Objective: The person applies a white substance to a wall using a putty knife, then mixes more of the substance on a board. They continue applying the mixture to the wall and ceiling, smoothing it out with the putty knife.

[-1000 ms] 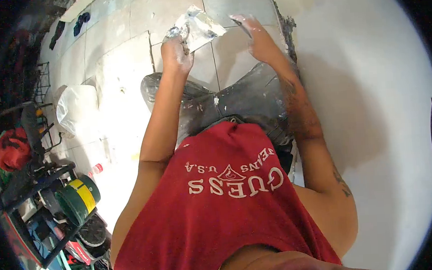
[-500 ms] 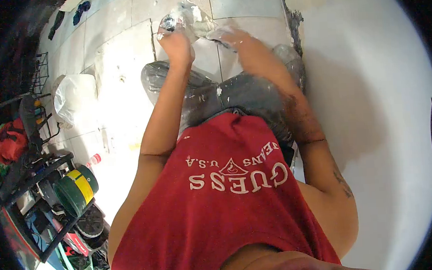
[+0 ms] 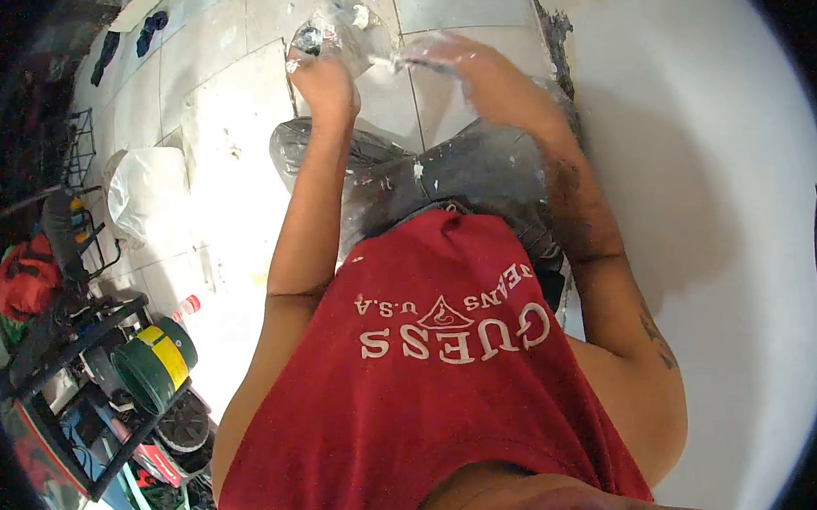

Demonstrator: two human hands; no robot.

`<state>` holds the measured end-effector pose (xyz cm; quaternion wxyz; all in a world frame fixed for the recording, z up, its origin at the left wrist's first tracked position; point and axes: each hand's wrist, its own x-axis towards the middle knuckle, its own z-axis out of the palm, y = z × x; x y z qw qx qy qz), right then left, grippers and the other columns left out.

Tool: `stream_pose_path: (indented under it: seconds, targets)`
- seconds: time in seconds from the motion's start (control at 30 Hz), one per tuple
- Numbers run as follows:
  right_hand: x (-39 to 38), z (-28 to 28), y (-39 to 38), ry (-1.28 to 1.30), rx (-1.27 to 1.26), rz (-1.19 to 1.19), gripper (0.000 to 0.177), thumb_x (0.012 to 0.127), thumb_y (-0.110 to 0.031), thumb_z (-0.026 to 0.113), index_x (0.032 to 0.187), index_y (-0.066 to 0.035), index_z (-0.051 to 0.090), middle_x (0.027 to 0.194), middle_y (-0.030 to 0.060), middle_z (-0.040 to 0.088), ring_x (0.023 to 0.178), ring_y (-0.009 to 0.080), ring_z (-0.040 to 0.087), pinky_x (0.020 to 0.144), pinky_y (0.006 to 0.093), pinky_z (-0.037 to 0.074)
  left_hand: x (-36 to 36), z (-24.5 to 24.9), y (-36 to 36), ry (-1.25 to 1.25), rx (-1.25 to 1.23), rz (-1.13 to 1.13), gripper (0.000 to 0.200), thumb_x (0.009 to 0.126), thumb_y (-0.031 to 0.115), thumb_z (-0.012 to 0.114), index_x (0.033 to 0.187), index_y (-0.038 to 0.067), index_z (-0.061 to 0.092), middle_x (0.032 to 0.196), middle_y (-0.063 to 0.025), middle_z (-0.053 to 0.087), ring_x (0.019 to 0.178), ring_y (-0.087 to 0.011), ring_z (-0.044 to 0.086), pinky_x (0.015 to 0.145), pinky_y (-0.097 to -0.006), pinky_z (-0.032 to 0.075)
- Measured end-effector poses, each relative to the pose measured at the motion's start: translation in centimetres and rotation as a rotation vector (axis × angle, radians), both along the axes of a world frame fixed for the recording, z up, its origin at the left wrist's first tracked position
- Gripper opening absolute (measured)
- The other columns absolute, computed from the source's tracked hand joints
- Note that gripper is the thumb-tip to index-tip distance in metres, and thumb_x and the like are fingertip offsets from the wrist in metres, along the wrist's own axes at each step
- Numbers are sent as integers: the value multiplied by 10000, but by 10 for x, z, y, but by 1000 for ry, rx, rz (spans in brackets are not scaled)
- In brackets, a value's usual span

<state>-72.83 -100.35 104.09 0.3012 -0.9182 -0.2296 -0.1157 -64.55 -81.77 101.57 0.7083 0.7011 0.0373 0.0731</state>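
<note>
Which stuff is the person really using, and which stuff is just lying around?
In use:
flat tool smeared with white paste, gripped by the left hand
right hand, blurred, at the tool's edge

Lying about:
white bag
green and yellow drum
red bundle
dark item on the tiles

So it's a clear plastic bag (image 3: 352, 25), all crumpled and smeared with white gunk, with a dark spot at one end. It's held up over the tiled floor, bunched in the left hand (image 3: 325, 79), its other edge at the blurry right hand (image 3: 473, 67).
</note>
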Motion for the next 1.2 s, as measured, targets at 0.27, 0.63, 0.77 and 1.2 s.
stream_pose_path:
  seconds: [0.27,0.63,0.77,1.2]
  targets:
    - [17,9,10,-70,57,-101,631,587,178,387,1157,-57,520,1149,197,520,1139,366,430,970,386,349,-15,12,-18,-243,180,-23,192,789,-37,520,980,-47,497,836,-102,574,720,-156,518,628,-252,413]
    - [5,22,-37,24,277,-17,531,700,-1,496,1228,-14,449,1243,163,479,1173,294,431,1003,361,299,-5,15,9,357,-397,-59,103,760,74,518,835,12,553,695,-92,542,587,-188,528,488,-314,429]
    - [18,10,-11,6,281,-22,542,697,41,461,1235,-5,427,1254,160,458,1197,280,404,1012,346,285,-8,-8,0,471,-544,-120,163,779,43,429,904,8,528,809,-117,567,674,-221,598,522,-346,505]
    - [71,-78,49,209,-171,23,611,639,118,440,1232,-24,414,1288,234,383,1215,378,334,1023,385,282,13,-60,140,212,-922,49,305,878,76,323,1137,-40,434,1093,-175,533,1000,-301,549,843,-438,473]
